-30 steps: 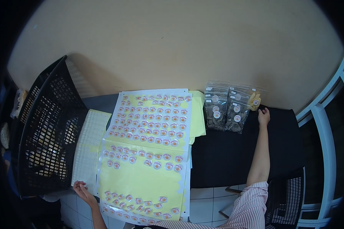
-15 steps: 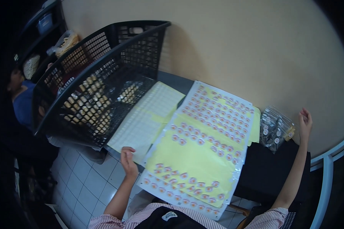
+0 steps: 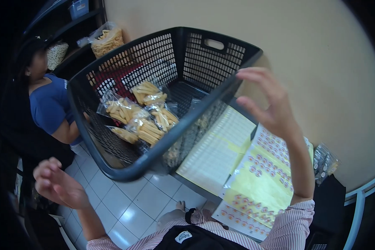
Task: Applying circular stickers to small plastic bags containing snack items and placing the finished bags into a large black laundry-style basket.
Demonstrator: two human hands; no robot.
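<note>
The left hand [image 3: 61, 187], loosely curled and holding nothing, hangs near the black plastic basket [image 3: 177, 136], which lies between both hands, bagged snack sticks [image 3: 149, 132] inside; the right hand [image 3: 270, 102], thumb and fingers spread wide, is at its rim, contact unclear.

A small workroom, apparently for packing snacks. A black plastic basket [image 3: 166, 151] holds clear bags [image 3: 150, 131] of pale yellow snack sticks. Beside it, sheets of round stickers [image 3: 258, 183] cover a table, with filled zip pouches [image 3: 323, 164] beyond. Behind, dark shelves [image 3: 81, 24] carry a larger sack [image 3: 108, 41] of similar snacks, near a co-worker [image 3: 50, 100] in blue. The floor [image 3: 125, 212] is white tile, the wall [image 3: 312, 54] plain beige.
</note>
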